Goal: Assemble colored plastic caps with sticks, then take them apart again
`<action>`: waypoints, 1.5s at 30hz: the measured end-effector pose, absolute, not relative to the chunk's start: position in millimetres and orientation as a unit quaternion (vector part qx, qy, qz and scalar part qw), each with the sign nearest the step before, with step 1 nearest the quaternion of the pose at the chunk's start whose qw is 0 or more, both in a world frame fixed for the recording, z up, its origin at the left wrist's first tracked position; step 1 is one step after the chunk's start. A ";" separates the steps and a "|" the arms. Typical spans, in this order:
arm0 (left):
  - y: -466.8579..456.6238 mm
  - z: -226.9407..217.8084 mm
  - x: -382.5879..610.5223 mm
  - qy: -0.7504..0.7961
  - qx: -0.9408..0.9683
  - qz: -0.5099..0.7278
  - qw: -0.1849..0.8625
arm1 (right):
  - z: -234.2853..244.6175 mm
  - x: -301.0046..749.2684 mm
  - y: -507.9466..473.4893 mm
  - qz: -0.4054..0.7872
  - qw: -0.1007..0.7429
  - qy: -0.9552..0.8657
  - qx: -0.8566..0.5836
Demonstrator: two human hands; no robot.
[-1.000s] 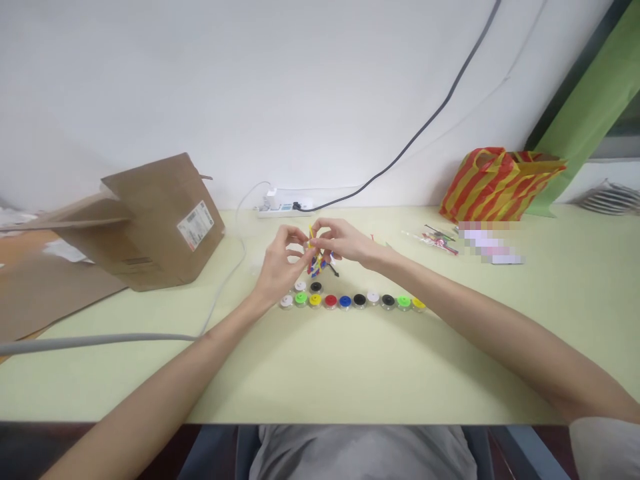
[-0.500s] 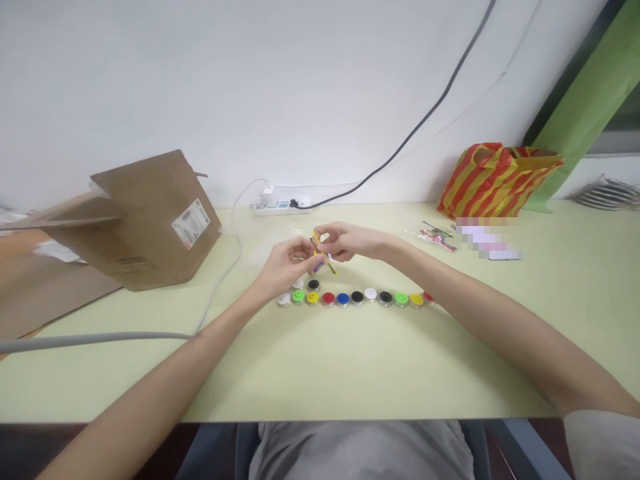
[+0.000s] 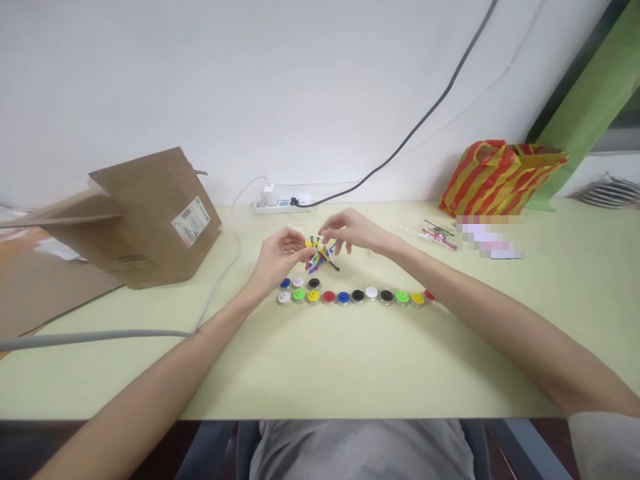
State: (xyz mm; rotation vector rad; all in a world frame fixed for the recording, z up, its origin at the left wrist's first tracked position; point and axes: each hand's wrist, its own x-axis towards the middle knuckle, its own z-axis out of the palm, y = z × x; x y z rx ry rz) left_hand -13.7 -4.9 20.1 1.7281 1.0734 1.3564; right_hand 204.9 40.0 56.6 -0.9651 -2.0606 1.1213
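My left hand [image 3: 277, 257] is curled around a small bundle of coloured sticks [image 3: 320, 257] in yellow, blue, red, white and black, held just above the pale yellow table [image 3: 350, 360]. Close to its right, my right hand [image 3: 350, 233] hovers over the bundle's top, thumb and forefinger pinching near a stick's end while the other fingers spread. Below both hands lies a row of small round coloured caps [image 3: 357, 297], with a few more caps [image 3: 299, 283] in a short second row behind its left end.
A brown cardboard box [image 3: 150, 220] lies tilted at the left. A white power strip [image 3: 283, 203] with a dark cable sits by the wall. A grey cable [image 3: 100, 337] crosses the left front. A red-and-yellow striped bag [image 3: 500, 177] and small packets [image 3: 437, 237] are at the right.
The bundle has fanned out in my left hand. My right hand has lifted slightly and spread its fingers. A blue cap now shows behind the row's left end.
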 end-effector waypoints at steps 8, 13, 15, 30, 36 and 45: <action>-9.2 22.0 -11.9 0.379 0.645 0.517 0.417 | 72.7 189.9 14.8 0.322 0.325 -0.845 -0.276; -12.4 24.2 -10.7 0.384 0.636 0.519 0.422 | 72.5 190.2 17.4 0.298 0.345 -0.847 -0.274; -12.7 23.8 -10.1 0.388 0.645 0.513 0.412 | 74.5 192.4 19.1 0.271 0.334 -0.860 -0.274; -15.8 25.7 -11.7 0.373 0.908 0.192 -0.015 | 64.5 190.0 12.0 0.199 -0.038 -0.936 -0.287; -13.7 22.9 -13.7 0.357 0.920 0.164 0.006 | 62.9 191.8 14.8 0.239 -0.040 -0.926 -0.291; -15.0 22.1 -14.6 0.347 0.928 0.138 0.017 | 80.4 202.2 16.5 0.183 -0.042 -0.926 -0.329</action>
